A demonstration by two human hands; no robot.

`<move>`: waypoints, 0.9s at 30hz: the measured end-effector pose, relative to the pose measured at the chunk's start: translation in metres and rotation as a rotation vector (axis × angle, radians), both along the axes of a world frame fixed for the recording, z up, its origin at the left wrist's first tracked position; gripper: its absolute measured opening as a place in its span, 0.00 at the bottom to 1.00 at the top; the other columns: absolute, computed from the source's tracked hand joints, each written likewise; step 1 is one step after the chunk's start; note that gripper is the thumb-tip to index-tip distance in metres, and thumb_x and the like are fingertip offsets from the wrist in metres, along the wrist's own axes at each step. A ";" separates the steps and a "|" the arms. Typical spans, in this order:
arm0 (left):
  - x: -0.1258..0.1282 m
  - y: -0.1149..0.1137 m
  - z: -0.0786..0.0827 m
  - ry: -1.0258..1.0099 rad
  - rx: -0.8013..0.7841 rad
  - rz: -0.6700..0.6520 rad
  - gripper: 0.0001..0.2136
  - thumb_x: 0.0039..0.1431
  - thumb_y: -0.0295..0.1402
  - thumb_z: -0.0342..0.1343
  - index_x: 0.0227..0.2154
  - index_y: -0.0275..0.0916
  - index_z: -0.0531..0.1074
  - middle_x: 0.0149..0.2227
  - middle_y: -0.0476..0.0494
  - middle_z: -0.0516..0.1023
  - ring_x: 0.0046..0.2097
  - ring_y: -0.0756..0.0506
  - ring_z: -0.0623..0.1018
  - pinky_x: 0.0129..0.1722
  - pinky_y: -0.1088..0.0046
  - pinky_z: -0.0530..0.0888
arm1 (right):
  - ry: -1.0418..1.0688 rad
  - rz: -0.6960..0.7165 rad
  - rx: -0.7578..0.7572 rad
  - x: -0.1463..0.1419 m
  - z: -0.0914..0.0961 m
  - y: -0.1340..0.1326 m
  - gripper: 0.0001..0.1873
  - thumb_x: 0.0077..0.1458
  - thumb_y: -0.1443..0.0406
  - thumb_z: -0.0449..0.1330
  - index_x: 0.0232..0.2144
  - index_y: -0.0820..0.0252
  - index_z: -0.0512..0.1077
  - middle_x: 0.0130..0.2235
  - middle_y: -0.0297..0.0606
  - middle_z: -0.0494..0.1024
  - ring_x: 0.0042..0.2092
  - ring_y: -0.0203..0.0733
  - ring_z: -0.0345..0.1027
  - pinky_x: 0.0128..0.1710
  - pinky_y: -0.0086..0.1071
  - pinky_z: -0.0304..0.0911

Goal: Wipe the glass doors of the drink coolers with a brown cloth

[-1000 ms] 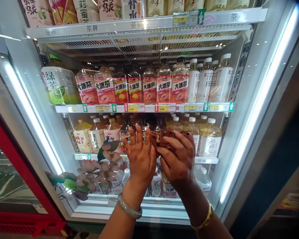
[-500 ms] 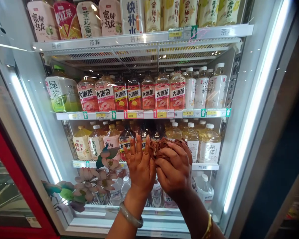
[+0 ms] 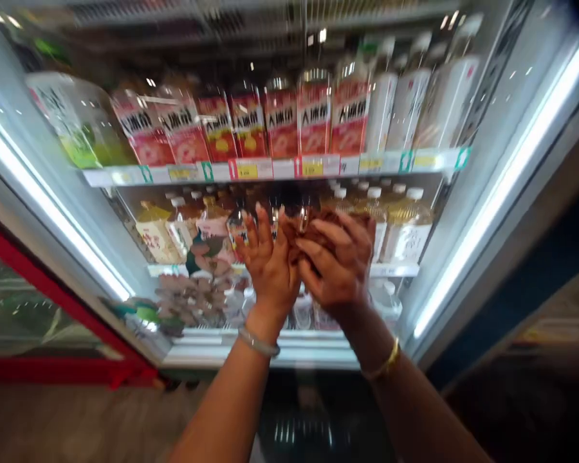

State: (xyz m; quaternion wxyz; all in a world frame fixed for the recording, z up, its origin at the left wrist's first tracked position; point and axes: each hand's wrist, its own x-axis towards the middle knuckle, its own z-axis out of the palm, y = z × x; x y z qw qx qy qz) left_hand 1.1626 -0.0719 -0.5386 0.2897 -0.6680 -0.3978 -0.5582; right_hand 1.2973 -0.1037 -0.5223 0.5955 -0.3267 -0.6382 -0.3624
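My left hand is spread with fingers apart, up against the clear glass door of a drinks fridge; whether it presses on the glass is hard to tell. Beside it, my right hand is closed over a crumpled brown cloth at the door. The cloth's left end shows between the two hands, and my right fingers cover much of the rest. A pale bangle circles my left wrist and a gold one my right.
Behind the glass, bottles stand on a middle shelf and on lower ones. Flower decals show at the door's lower left. Bright light strips run down both sides. A red frame stands left, above the floor.
My view has tipped downward, so shelves and hands sit higher in the picture and the floor shows. The picture is blurred. My right hand still holds the cloth; the left stays spread.
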 end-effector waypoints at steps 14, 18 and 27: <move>0.006 0.001 0.000 -0.049 -0.164 0.002 0.29 0.71 0.43 0.41 0.73 0.44 0.54 0.77 0.46 0.43 0.78 0.40 0.36 0.74 0.51 0.29 | 0.059 -0.099 -0.037 0.020 0.011 -0.004 0.15 0.61 0.65 0.62 0.50 0.51 0.78 0.58 0.36 0.77 0.65 0.52 0.63 0.70 0.57 0.53; 0.005 0.002 -0.002 -0.025 -0.114 0.002 0.30 0.71 0.40 0.41 0.74 0.46 0.51 0.78 0.48 0.40 0.78 0.40 0.37 0.74 0.51 0.30 | -0.039 0.012 0.008 0.016 0.003 -0.001 0.04 0.58 0.67 0.64 0.34 0.51 0.79 0.43 0.31 0.81 0.56 0.45 0.71 0.67 0.51 0.60; 0.006 0.000 -0.002 -0.039 -0.100 -0.008 0.30 0.71 0.37 0.44 0.74 0.47 0.49 0.77 0.48 0.39 0.77 0.38 0.38 0.75 0.49 0.33 | 0.119 -0.038 0.004 0.017 0.014 -0.001 0.19 0.58 0.68 0.60 0.51 0.50 0.77 0.58 0.39 0.77 0.64 0.56 0.66 0.68 0.62 0.55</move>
